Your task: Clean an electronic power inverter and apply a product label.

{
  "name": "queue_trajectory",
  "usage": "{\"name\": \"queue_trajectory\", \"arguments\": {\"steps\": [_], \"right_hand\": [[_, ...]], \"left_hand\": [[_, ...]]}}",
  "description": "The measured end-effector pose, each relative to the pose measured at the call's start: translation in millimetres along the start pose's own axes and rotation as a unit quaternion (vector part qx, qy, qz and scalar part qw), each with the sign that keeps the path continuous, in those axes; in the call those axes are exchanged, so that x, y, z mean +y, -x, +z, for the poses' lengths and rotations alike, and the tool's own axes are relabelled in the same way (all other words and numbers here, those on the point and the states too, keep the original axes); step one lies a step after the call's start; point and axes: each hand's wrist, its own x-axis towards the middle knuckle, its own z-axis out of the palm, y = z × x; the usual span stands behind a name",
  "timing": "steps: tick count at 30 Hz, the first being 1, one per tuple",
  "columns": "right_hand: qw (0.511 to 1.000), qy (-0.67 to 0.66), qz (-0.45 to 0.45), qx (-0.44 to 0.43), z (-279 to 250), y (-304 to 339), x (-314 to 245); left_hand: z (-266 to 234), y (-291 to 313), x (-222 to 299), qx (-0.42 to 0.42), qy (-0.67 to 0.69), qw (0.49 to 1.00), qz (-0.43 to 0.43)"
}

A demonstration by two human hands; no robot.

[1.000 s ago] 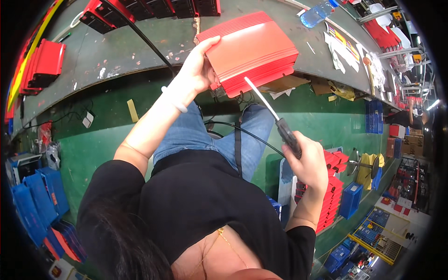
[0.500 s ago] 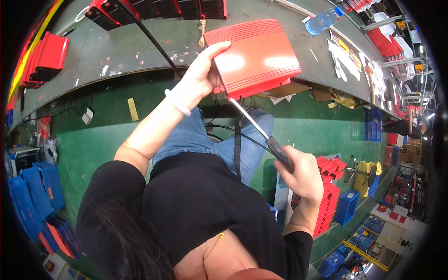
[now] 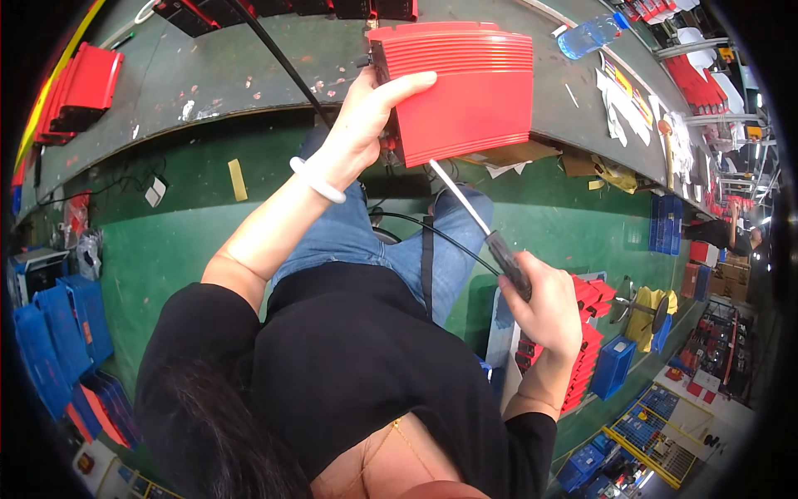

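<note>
My left hand (image 3: 370,116) grips the left end of a red ribbed metal housing (image 3: 465,100), thumb on its top face. The housing is held up at the bench's near edge, and a dark end panel shows beside my fingers. In my right hand (image 3: 544,303) is a screwdriver (image 3: 504,254) with a dark handle and a long pale shaft. Its shaft slants up and left, and the tip ends at the housing's near lower edge; whether it touches there I cannot tell. The underside of the housing is hidden.
Along the far side of the grey-green bench (image 3: 224,79) stand several red and black units (image 3: 357,7). A water bottle (image 3: 586,37) lies at the right, near torn paper (image 3: 613,108). Stacked red housings (image 3: 586,349) are by my right elbow; blue bins (image 3: 62,333) stand at the left.
The red housing has tilted, its ribbed far side now showing more. My right hand and the screwdriver have shifted slightly right, with the screwdriver's tip still by the near edge.
</note>
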Motion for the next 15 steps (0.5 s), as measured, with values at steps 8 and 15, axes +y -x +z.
{"name": "queue_trajectory", "arguments": {"steps": [8,15], "right_hand": [[0.999,0.003,-0.013,-0.030,-0.4,-4.1,-3.0],[0.991,-0.015,-0.066,-0.112,-7.3,-6.8,1.2]], "left_hand": [[-7.7,-4.7,-8.1,0.010,-0.059,0.996,0.065],[-7.6,-2.1,-1.6,-0.005,-0.059,0.994,0.088]]}}
